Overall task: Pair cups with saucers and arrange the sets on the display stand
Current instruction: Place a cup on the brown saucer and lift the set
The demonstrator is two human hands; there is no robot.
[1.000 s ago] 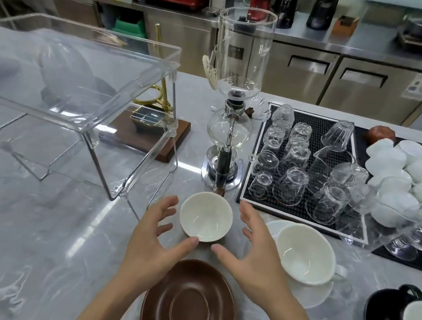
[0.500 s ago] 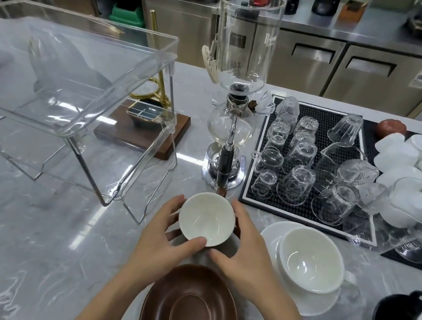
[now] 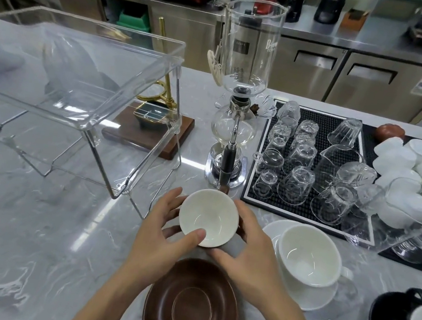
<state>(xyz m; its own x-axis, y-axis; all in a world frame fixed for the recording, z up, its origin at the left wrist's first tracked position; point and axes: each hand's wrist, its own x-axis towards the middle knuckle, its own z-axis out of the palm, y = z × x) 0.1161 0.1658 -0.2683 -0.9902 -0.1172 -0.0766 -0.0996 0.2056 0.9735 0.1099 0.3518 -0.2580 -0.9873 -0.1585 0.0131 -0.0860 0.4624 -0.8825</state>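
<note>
Fingers of the left hand [image 3: 161, 237] and the right hand [image 3: 248, 251] curl around a small white cup [image 3: 208, 217], gripping it from both sides with the left thumb on its near rim. Just nearer than the fingers lies a brown saucer [image 3: 192, 306]; to their right a white cup [image 3: 309, 255] sits on a white saucer [image 3: 320, 299], and the clear display stand [image 3: 77, 89] is off to their left.

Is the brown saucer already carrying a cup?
No. The brown saucer lies bare on the counter, while both hands, left hand and right hand, hold the small white cup beyond it.
</note>
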